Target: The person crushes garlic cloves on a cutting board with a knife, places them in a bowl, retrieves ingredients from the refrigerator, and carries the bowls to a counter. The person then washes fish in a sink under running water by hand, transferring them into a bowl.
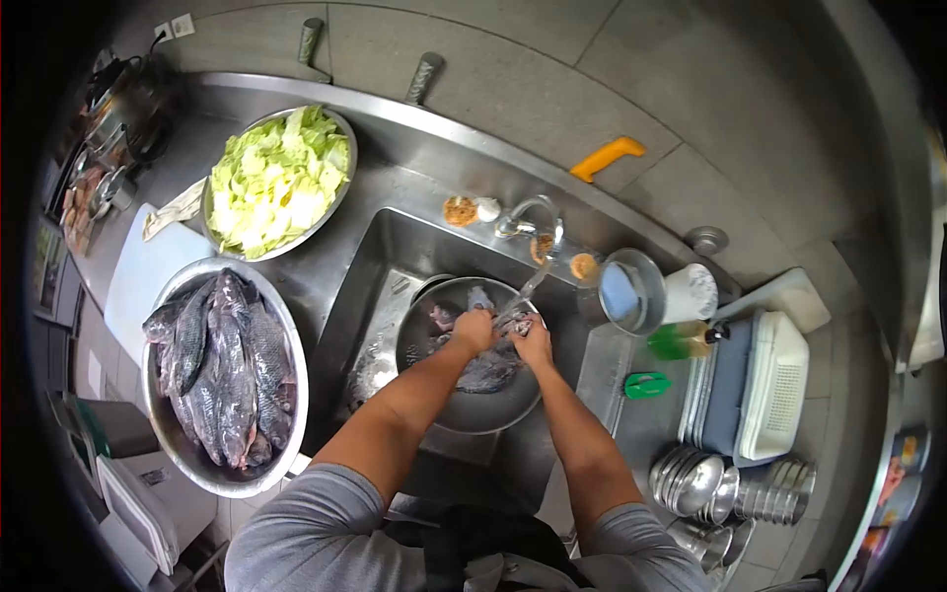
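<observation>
Both hands work over a wide metal bowl (419, 405) in the sink, under water (531, 286) running from the tap (533, 209). My left hand (475, 333) is closed on a dark fish (480, 297), part of which shows past the fingers. My right hand (534, 342) grips a greyish, wet part of a fish (517, 322) in the stream. Whether both hands hold the same fish, I cannot tell. More dark fish (490, 375) lies in the bowl beneath my wrists.
Left of the sink (340, 296), a large metal basin (298, 395) holds several whole dark fish. Behind it stands a bowl of cut cabbage (281, 183). At right are a pot with a blue cloth (619, 291), a green brush (647, 385), stacked trays (779, 390) and metal bowls (695, 479).
</observation>
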Demonstrator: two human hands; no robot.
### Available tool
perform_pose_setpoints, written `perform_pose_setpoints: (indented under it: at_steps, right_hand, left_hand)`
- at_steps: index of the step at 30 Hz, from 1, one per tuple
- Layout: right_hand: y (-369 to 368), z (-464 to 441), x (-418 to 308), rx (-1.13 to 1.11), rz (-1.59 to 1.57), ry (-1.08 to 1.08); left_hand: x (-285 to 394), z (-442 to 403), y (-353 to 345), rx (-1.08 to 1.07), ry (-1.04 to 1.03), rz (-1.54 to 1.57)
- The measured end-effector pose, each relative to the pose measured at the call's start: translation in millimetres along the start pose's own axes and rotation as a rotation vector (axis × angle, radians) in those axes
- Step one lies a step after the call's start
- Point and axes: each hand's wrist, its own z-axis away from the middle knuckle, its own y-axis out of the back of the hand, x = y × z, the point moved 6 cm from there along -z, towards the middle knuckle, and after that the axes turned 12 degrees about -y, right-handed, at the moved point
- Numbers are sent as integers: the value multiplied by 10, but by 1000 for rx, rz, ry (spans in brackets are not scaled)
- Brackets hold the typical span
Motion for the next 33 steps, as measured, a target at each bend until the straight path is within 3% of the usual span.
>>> perform_pose_setpoints:
  at_steps: [2, 4, 6, 10, 12, 17, 19, 22, 27, 31, 33]
  right_hand:
    - [299, 182, 45, 89, -114, -79]
    - [394, 233, -116, 114, -85, -13]
    - [475, 305, -424, 118, -87, 79]
    - [506, 496, -1011, 190, -43, 232]
    - [357, 554, -1071, 51, -33, 154]
    - [92, 1192, -618, -3, -35, -61]
    - [253, 1541, -564, 121, -38, 74]
    - [842, 2260, -1166, 244, -249, 227]
    - [1539, 3202, -2661, 224, -715, 524]
    - [1208, 3875, -3690, 24, -1086, 693]
    - [698, 4015, -3909, 155, -867, 770]
  left_hand:
    - [231, -215, -59, -60, -155, 0]
    - [214, -119, -45, -56, -167, -54]
    - [170, 316, 258, -50, -24, 109]
    - [-133, 1218, 415, -83, 72, 49]
    - [-196, 1662, 451, -137, 130, 50]
    - [183, 2744, 1363, 94, -39, 217]
    - [232, 3142, 1916, 197, -100, 279]
    - [356, 3803, 3056, 415, -214, 417]
    - [328, 4901, 4586, 855, -220, 187]
    - [-47, 5320, 4842, 997, -125, 22]
    - [-324, 5315, 4623, 889, -120, -42]
